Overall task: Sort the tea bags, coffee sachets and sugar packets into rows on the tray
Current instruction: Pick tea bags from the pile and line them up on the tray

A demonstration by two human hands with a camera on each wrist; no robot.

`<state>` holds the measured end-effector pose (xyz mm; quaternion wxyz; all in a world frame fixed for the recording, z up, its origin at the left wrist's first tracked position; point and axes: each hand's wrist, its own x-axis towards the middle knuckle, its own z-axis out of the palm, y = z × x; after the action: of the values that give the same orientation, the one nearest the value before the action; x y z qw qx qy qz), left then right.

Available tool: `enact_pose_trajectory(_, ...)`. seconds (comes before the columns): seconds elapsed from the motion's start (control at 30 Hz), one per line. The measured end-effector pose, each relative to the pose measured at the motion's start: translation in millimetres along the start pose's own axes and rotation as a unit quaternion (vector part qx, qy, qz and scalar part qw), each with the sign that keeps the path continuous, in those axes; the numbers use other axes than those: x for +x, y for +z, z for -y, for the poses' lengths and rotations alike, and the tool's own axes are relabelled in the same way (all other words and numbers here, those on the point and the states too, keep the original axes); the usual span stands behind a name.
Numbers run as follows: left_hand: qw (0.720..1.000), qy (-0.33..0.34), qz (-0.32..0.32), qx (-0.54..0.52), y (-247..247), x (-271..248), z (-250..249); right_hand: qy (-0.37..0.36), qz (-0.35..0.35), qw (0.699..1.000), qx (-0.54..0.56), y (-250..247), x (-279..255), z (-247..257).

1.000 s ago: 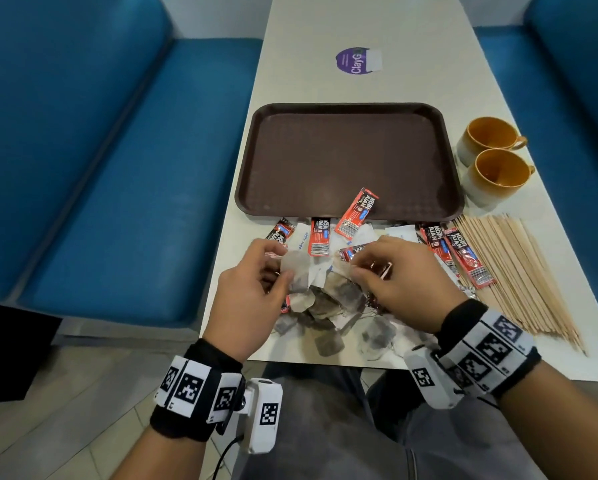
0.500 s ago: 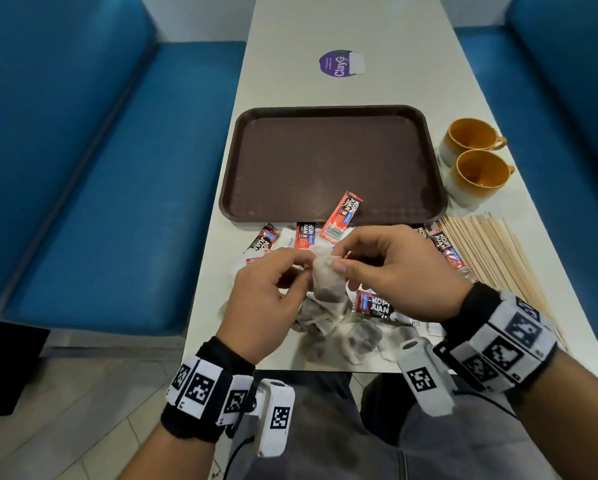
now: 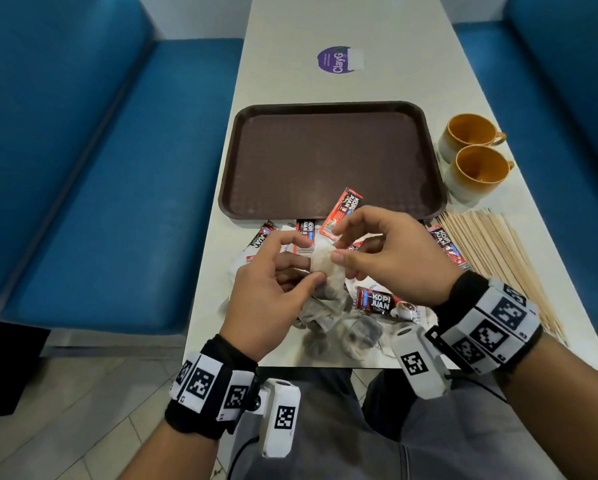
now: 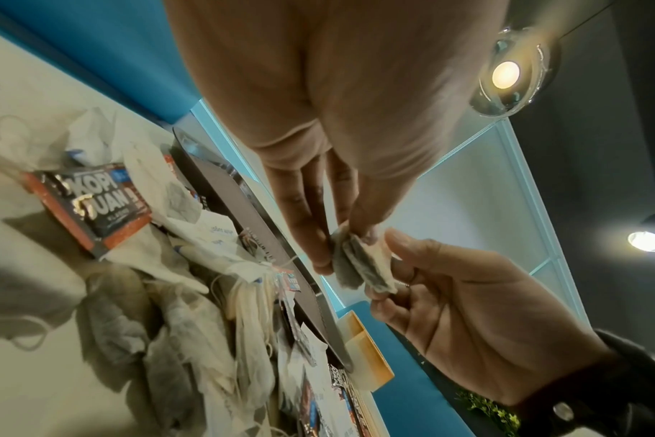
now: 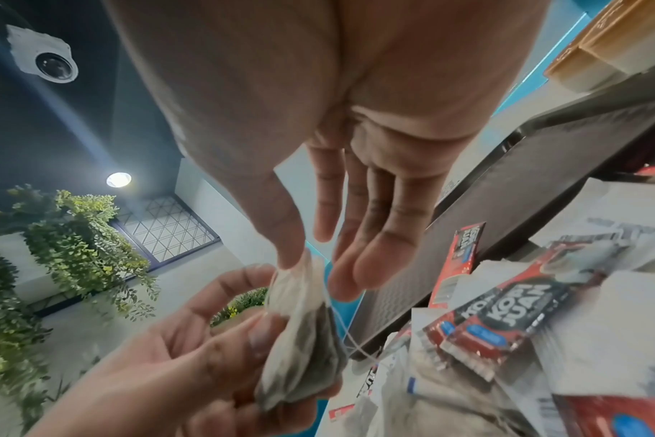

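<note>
You're pinching one tea bag [image 3: 327, 268] between both hands at centre frame, left hand [image 3: 273, 292] gripping its lower side, right hand [image 3: 391, 258] nipping its top with thumb and forefinger, just above the pile of sachets [image 3: 373, 301] below the brown tray [image 3: 332, 109]

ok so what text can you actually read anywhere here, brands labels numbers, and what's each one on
"KOPI JUAN": on the red-and-black coffee sachet lying in the pile by the right wrist; other coffee sachets carry the same name.
"ClayG": on the round purple sticker on the table beyond the tray.
Small print on the sachets and blue print on the white packets: too small or blurred to read.
Wristband markers: patterns only, no words.
</note>
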<state>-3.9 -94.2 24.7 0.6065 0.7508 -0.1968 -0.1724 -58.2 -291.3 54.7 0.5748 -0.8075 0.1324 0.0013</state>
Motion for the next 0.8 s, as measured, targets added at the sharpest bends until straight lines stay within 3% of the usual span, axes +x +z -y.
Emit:
enact_pose_trajectory(0.17,1.000,-0.002,0.012,-0.008,2.2,-1.1,-3.9,-0.016,0.058,0.994,-0.087,-5.3,3.5,3.0)
enact_pose_trajectory(0.43,0.999,-0.032,0.023,-0.033,3.3,-3.0,-2.3,-0.035,0.031,0.997,-0.068,-2.5,0.9,4.3)
enact_pose_trajectory(0.6,0.999,-0.032,-0.002,-0.043,2.3,0.7,-1.4,-0.039,0.016,0.989,-0.141,-3.6,7.3,6.5)
enact_pose_trajectory(0.7,1.000,-0.014,-0.007,-0.007,-0.5,3.4,-1.7,-0.046,0.014,0.984,-0.172,-4.1,14.4,12.0)
enact_pose_trajectory(0.8,0.994,0.029,0.014,0.108,-14.2,10.8,3.2,-0.069,0.002,0.977,-0.203,-8.6,24.8,23.0)
